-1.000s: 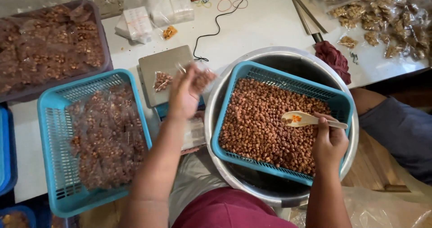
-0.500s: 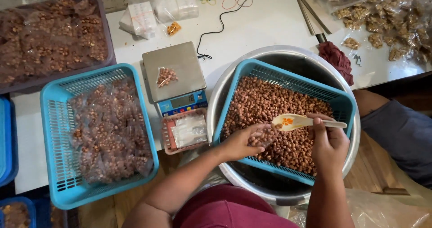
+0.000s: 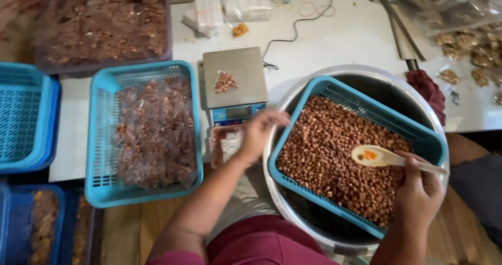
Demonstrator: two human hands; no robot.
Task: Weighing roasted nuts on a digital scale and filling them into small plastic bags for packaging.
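Desk (image 3: 334, 40): white desk carrying everything.
Basin (image 3: 293, 103): round metal basin holding the blue plastic basket of brown peanuts (image 3: 334, 155).
Scale (image 3: 232, 76): grey digital scale now bearing a small filled bag (image 3: 225, 81).
Left hand (image 3: 259, 134): having left the scale, reaching over a red tray of bags; fingers' state unclear.
Right hand (image 3: 418, 194): fingers grasping the pale plastic spoon (image 3: 376, 156) over the peanuts.

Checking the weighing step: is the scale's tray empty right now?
No, a small bag of nuts lies on the scale.

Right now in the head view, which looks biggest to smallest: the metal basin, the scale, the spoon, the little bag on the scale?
1. metal basin
2. scale
3. spoon
4. little bag
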